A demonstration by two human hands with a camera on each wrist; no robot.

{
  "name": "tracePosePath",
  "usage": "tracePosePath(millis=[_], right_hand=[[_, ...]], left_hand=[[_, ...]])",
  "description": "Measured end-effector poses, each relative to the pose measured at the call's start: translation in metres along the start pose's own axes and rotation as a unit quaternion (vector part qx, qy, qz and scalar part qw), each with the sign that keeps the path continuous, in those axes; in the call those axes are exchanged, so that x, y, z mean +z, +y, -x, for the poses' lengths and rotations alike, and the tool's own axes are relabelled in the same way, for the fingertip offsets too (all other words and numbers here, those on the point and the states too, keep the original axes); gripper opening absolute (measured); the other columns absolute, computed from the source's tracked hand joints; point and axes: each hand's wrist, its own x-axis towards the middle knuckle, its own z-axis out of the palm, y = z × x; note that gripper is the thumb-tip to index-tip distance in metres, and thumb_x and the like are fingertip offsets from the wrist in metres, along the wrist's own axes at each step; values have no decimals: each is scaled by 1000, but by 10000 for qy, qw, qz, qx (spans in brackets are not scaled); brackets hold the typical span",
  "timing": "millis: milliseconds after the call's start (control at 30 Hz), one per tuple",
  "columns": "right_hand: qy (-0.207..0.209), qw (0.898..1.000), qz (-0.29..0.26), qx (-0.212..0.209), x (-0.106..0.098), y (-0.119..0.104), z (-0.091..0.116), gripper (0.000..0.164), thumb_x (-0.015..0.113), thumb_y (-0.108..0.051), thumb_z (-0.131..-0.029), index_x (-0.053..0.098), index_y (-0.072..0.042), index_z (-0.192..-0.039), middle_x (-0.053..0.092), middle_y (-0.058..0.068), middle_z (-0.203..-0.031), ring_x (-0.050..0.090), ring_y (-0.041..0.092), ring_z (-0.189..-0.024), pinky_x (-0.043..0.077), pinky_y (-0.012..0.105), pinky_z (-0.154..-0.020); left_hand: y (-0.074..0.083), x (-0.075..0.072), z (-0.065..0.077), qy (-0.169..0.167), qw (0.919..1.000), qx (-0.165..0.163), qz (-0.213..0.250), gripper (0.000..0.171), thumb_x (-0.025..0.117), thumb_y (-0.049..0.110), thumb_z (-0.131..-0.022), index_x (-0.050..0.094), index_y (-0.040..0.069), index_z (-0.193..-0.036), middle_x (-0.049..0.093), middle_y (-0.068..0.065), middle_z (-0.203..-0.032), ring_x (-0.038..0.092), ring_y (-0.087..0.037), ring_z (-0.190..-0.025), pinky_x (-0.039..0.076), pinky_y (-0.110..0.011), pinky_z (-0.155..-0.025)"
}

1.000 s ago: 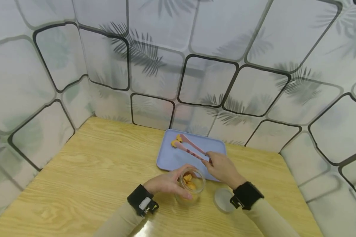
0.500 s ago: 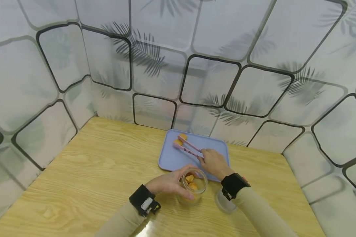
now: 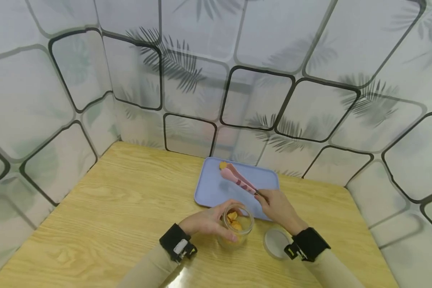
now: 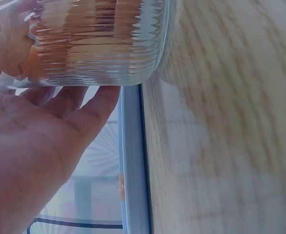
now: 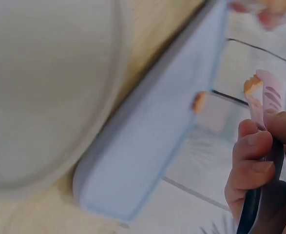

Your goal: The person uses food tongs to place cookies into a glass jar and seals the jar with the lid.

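My left hand (image 3: 210, 222) grips a ribbed glass jar (image 3: 253, 224), thumb in front and fingers round the far side. Inside the jar lie orange pieces (image 3: 236, 225), and its mouth is uncovered. With my right hand (image 3: 278, 206) I hold pink tongs (image 3: 237, 178) with a dark handle, squeezed nearly together over the blue tray (image 3: 216, 196). Between the tong tips the right wrist view shows an orange piece (image 5: 252, 85), which the tongs hide in the head view. Another orange piece (image 3: 223, 165) lies on the tray near its back left corner.
A round, pale translucent lid (image 3: 276, 243) lies on the wooden table (image 3: 129, 208), right of the jar and below my right wrist. Behind the table's back edge stands a patterned curtain-like wall (image 3: 191, 136). The tray sits close to that wall.
The tongs have closed on one of the two orange pieces on the tray and moved back right with it, towards my right side. The left hand and jar stay in place.
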Motion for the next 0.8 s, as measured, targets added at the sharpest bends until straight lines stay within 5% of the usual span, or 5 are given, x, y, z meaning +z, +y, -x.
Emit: tracePosePath(millis=[233,433,600,800], right_hand=[[499,9979,-412,-103,-38,-23,57,16,68,-4,-96,77,-2,-109,43,-17,-58,28,-7,-48,30,17,-46],[894,9924,-596,-597,-57,-43,101,23,72,7,-88,77,-6,-105,48,-21,-64,29,-13,-50,29,9,-43],[929,9904,-495,-897,-59,-50,124,30,74,12,-83,75,-11,-102,48,-22,-65,28,-15,-54,29,6,-45],[918,9902,-378,-980,-57,-50,138,31,76,11,-81,74,-13,-101,56,-21,-71,32,-14,-55,31,5,-48]], left_hand=[[1,2,0,120,9998,37,-160,80,84,22,-85,38,27,-151,52,-11,-145,46,-21,-137,38,-34,-111],[2,3,2,278,9991,-224,-230,90,85,29,-84,31,25,-156,49,-6,-149,41,-21,-142,33,-46,-118],[1,4,6,480,9960,-722,-236,109,87,37,-81,17,23,-163,30,-8,-165,26,-30,-152,27,-56,-120],[2,4,2,346,9974,-626,-32,92,86,29,-83,30,33,-156,41,-6,-155,42,-24,-141,39,-49,-112]])
